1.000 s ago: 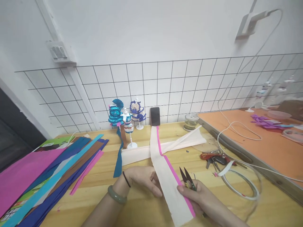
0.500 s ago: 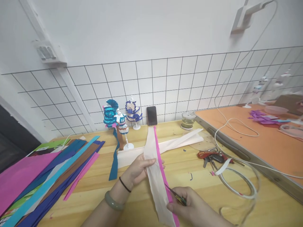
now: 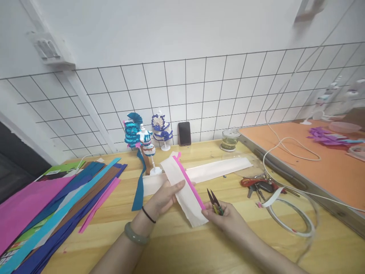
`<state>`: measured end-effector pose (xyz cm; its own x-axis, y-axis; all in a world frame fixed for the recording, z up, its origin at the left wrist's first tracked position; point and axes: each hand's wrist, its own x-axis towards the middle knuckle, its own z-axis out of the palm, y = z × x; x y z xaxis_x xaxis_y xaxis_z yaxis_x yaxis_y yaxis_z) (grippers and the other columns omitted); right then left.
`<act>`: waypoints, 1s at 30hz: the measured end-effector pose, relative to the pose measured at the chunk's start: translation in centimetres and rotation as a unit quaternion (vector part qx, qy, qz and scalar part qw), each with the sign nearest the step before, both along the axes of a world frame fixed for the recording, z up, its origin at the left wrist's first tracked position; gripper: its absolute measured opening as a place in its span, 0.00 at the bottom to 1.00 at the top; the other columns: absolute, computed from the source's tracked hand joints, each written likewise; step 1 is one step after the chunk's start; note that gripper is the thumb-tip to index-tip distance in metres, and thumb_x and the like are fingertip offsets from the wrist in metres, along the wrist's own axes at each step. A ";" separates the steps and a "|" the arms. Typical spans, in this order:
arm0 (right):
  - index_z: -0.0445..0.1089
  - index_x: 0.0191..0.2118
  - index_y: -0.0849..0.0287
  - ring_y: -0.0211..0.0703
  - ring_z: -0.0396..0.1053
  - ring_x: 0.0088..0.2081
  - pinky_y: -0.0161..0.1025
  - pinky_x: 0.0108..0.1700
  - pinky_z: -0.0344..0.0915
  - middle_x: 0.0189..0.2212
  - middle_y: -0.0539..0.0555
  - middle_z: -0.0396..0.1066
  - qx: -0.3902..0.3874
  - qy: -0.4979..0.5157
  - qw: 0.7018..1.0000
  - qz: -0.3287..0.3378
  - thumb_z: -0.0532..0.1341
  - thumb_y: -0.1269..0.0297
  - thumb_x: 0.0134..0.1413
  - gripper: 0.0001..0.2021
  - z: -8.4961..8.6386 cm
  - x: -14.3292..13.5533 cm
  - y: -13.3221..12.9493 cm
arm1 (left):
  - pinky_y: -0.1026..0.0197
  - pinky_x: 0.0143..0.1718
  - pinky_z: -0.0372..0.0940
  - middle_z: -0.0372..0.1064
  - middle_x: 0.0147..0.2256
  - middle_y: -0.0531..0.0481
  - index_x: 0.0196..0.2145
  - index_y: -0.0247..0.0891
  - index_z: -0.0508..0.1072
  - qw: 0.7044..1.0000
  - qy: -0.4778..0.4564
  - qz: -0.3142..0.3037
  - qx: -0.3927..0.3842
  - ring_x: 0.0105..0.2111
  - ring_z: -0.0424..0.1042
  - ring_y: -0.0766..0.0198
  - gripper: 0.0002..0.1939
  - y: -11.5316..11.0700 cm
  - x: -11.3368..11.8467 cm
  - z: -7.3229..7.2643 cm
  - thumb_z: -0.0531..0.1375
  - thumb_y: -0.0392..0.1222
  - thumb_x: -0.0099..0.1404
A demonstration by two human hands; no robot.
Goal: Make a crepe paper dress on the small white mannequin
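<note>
A cream paper strip [image 3: 185, 205] with a pink edge [image 3: 189, 182] slants over the wooden table. My left hand [image 3: 168, 194] pinches its left side, thumb on top. At the strip's lower right end, the thumb of my right hand [image 3: 221, 217] touches the pink edge, and the same hand holds small thread snips [image 3: 215, 201] with their blades apart, pointing up and away from the paper. Another cream strip [image 3: 219, 170] lies flat behind. Three small dress stands, one with a teal dress [image 3: 133, 131], stand beyond my left hand.
Coloured paper strips [image 3: 71, 205] cover the left side. A phone [image 3: 184, 134] leans on the wall beside a glass jar [image 3: 229, 139]. Keys [image 3: 261, 185], a tape roll [image 3: 291, 219] and a white cable [image 3: 298, 139] are at right, near an orange board [image 3: 273, 148].
The pink-edged strip has tilted, its near end raised and drawn in toward my right hand. The snips have swung upward, off the paper's edge. The view has shifted slightly.
</note>
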<state>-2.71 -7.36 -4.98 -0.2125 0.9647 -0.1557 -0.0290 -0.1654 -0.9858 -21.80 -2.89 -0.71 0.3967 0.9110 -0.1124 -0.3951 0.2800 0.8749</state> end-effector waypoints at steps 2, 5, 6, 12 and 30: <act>0.72 0.28 0.61 0.41 0.67 0.27 0.36 0.33 0.60 0.24 0.51 0.72 0.005 -0.006 1.000 -0.006 0.67 0.55 0.39 0.14 0.3 0.2 0.5 | 0.51 0.44 0.64 0.70 0.44 0.38 0.48 0.33 0.67 0.999 0.020 -0.027 0.001 0.42 0.70 0.52 0.24 -0.2 0.4 -0.5 0.64 0.40 0.54; 0.71 0.27 0.61 0.40 0.66 0.25 0.35 0.31 0.60 0.20 0.49 0.69 0.002 -0.030 0.999 -0.027 0.67 0.55 0.38 0.13 0.6 0.0 1.2 | 0.54 0.43 0.64 0.72 0.41 0.40 0.44 0.32 0.70 0.998 0.044 -0.042 0.022 0.41 0.70 0.55 0.21 -0.4 1.0 -1.1 0.66 0.38 0.51; 0.71 0.27 0.61 0.39 0.65 0.24 0.35 0.31 0.60 0.19 0.48 0.69 0.004 -0.032 0.999 -0.034 0.67 0.55 0.38 0.14 0.7 -0.1 1.4 | 0.54 0.43 0.64 0.72 0.40 0.40 0.43 0.32 0.71 0.998 0.051 -0.039 0.028 0.40 0.70 0.55 0.21 -0.5 1.2 -1.2 0.66 0.38 0.51; 0.71 0.27 0.62 0.43 0.67 0.27 0.38 0.33 0.61 0.23 0.53 0.72 0.053 -0.051 0.995 -0.072 0.66 0.53 0.37 0.16 0.7 -0.8 1.8 | 0.55 0.38 0.66 0.73 0.36 0.44 0.42 0.34 0.71 0.996 0.080 0.040 0.015 0.35 0.71 0.57 0.21 -0.4 1.8 -1.7 0.66 0.39 0.50; 0.62 0.16 0.59 0.30 0.45 0.16 0.33 0.20 0.42 0.11 0.43 0.52 0.009 -0.065 0.998 -0.016 0.63 0.48 0.41 0.20 1.6 -0.5 1.1 | 0.62 0.28 0.65 0.73 0.30 0.45 0.35 0.32 0.70 0.992 0.099 0.080 -0.010 0.27 0.71 0.61 0.14 -0.7 2.5 -1.6 0.64 0.41 0.52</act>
